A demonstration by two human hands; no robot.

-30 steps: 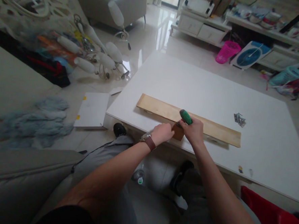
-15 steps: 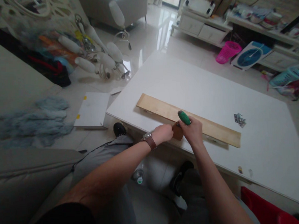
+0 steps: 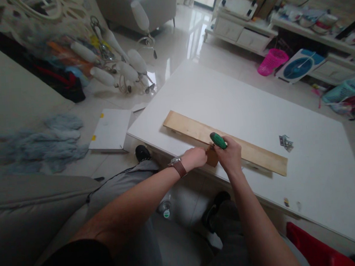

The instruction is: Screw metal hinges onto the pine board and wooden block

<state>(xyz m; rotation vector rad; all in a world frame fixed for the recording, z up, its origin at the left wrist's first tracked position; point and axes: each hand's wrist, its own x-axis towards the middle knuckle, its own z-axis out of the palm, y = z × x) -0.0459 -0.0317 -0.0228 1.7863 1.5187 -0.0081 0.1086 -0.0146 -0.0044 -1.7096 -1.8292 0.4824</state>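
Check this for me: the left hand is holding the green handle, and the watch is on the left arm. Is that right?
Not quite: the head view shows the green handle in the right hand, not the left hand. The watch is on the left arm, as you said.

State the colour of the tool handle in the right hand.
The tool handle is green; it shows best in the head view.

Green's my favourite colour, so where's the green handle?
In the head view, the green handle sticks out of the right hand, right of the left hand, near the long wooden board.
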